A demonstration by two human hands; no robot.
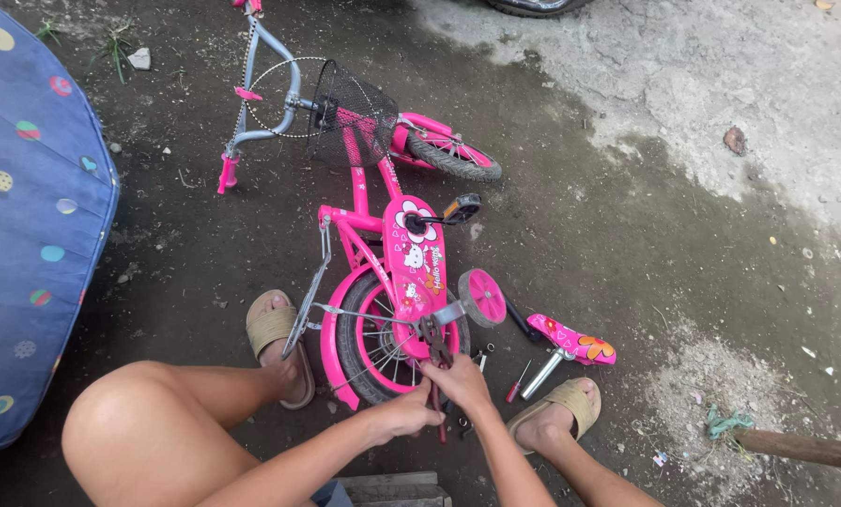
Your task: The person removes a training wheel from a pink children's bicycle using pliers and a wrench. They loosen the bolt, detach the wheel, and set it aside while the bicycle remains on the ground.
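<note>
A small pink child's bicycle (pixel 411 253) lies on its side on the dirt, with a black wire basket (pixel 350 117) at the front and a pink training wheel (pixel 482 297) at the rear. My left hand (pixel 406 413) and my right hand (pixel 456 380) are both closed on the red handles of a pair of pliers (pixel 435 352). The pliers' jaws sit at the hub of the rear wheel (pixel 373 338). The detached pink saddle (pixel 570 340) on its metal post lies just right of my hands.
A red-handled screwdriver (pixel 516 383) lies by my right foot (pixel 556 413). My left foot (pixel 275 338) rests beside the rear wheel. A blue spotted cloth (pixel 26 216) fills the left edge. A wooden stick (pixel 805 449) lies at the right. Pale concrete (pixel 721 84) covers the upper right.
</note>
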